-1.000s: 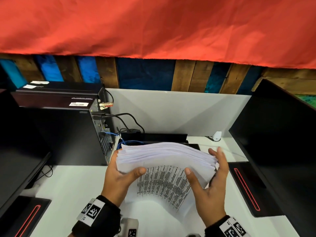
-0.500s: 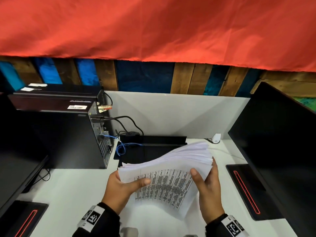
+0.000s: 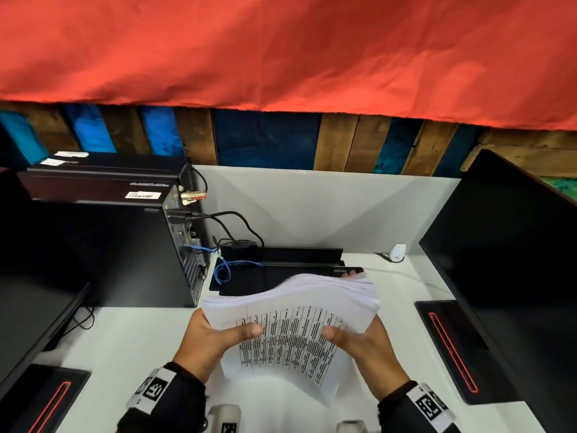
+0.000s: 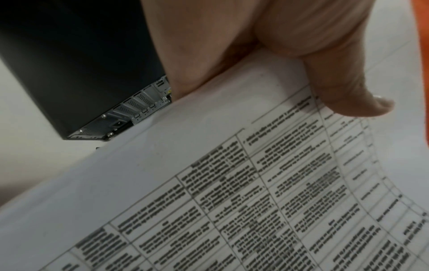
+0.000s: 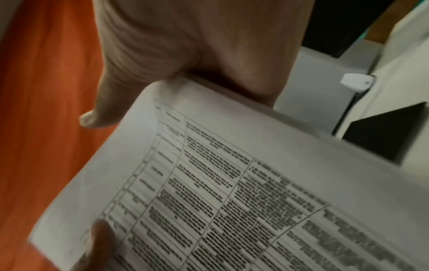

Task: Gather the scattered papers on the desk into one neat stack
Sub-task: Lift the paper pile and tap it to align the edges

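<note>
Both hands hold one thick stack of papers (image 3: 290,307) above the white desk (image 3: 125,345). On the stack's near-left corner the left hand (image 3: 212,342) is clamped, thumb (image 4: 343,95) lying across the printed top sheet and fingers hidden beneath. At the near-right corner the right hand (image 3: 365,348) grips in the same way, thumb on top; in the head view fingertips (image 3: 351,274) show past the stack's far edge. The two hands are apart, one at each side of the stack.

The sheets are too many to count. Their far edges are fanned and uneven, and the right side sits higher than the left. A table of dark text covers the top sheet, which droops down toward the desk in front of the wrists.

One black computer tower (image 3: 125,245) stands to the left, its back panel with plugged cables facing the stack, close to the stack's left edge. Two dark monitors flank the space: one at the left edge (image 3: 28,292) and one at the right (image 3: 505,260). Behind the stack lies one flat black device (image 3: 281,260), against the grey partition (image 3: 327,207). One small white object (image 3: 397,251) sits at the back right corner. Bare desk shows on either side of the stack, between the tower and the right monitor's base.
</note>
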{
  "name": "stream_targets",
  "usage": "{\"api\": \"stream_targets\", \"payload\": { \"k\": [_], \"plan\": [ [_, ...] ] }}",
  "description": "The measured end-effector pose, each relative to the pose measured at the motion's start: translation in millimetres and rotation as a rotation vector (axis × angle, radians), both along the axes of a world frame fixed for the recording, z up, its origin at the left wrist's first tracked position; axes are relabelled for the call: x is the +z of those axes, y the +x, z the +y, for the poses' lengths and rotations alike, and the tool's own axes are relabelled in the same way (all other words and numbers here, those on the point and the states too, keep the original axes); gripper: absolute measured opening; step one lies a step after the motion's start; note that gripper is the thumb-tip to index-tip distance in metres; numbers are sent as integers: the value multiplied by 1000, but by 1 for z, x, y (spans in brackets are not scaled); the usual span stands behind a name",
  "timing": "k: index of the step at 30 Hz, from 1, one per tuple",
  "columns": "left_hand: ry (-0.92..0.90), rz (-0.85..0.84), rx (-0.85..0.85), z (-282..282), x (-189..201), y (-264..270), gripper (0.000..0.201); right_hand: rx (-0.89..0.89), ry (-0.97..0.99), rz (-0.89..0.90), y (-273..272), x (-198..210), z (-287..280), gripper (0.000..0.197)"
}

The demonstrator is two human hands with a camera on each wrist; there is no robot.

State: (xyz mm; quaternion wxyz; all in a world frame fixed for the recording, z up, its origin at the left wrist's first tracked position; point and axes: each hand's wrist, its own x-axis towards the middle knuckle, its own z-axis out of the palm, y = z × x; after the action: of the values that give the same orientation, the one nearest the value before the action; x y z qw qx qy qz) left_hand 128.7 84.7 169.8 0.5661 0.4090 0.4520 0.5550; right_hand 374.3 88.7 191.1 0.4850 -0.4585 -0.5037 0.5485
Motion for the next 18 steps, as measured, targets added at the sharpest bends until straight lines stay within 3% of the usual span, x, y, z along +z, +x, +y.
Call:
{"api": "stream_targets", "payload": {
  "k": [4, 7, 10, 15, 18],
  "plan": [
    [0, 7, 8, 1, 0, -1, 84, -120, -10, 28, -1, -6, 2, 138],
    [5, 14, 6, 2, 1, 0, 84, 3, -26, -27, -4, -6, 2, 112],
    [2, 15, 12, 2, 1, 1, 81, -89, -37, -22, 0, -10, 7, 104],
    [7, 54, 191, 0, -3, 5, 77, -65, -116, -20, 0, -16, 10, 48],
    [52, 68, 287, -7, 3, 15, 87, -61, -121, -19, -2, -15, 8, 46]
  ]
}}
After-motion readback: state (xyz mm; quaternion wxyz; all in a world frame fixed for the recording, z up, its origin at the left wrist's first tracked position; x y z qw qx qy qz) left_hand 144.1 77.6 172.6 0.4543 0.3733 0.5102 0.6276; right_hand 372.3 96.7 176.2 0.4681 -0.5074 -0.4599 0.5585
